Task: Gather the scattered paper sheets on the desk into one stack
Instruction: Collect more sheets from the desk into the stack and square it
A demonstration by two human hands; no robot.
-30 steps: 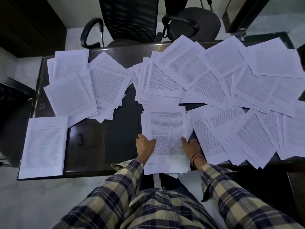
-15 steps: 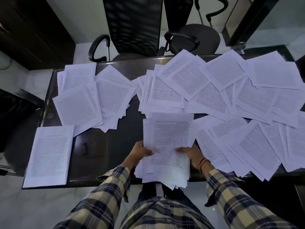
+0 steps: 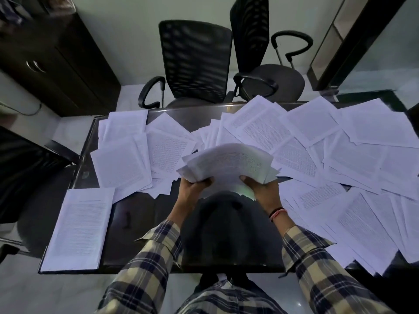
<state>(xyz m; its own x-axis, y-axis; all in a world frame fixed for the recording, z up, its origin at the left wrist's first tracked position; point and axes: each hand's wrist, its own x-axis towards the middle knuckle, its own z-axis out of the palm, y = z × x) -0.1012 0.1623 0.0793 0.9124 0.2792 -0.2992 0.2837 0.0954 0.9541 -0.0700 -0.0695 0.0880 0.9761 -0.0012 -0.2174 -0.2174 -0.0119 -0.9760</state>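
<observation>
Between my two hands, I am watching a thick bundle of sheets (image 3: pixel 229 163) being lifted off the desk (image 3: pixel 145 214), its middle bowing upward in an arch. My left hand (image 3: pixel 195 189) is gripping the bundle's left side, fingers curled round its edge. My right hand (image 3: pixel 260 189) is gripping the right side the same way, thumb lying on top; a red and black thread band (image 3: pixel 277 213) is sitting on that wrist. Both checked sleeves (image 3: pixel 154 252) are reaching in from below.

Left of the left hand, a loose spread of sheets (image 3: pixel 127 155) is lying overlapped on the dark top, and nearer to me a separate squared-up pile (image 3: pixel 79 227) is sitting at the desk's corner. Right of the right hand, many more sheets (image 3: pixel 340 159) are fanning across the desk, some hanging past its near edge. Beyond the hands, two black office chairs (image 3: pixel 197 62) are standing behind the desk, and a dark cabinet (image 3: pixel 56 62) is standing far left.
</observation>
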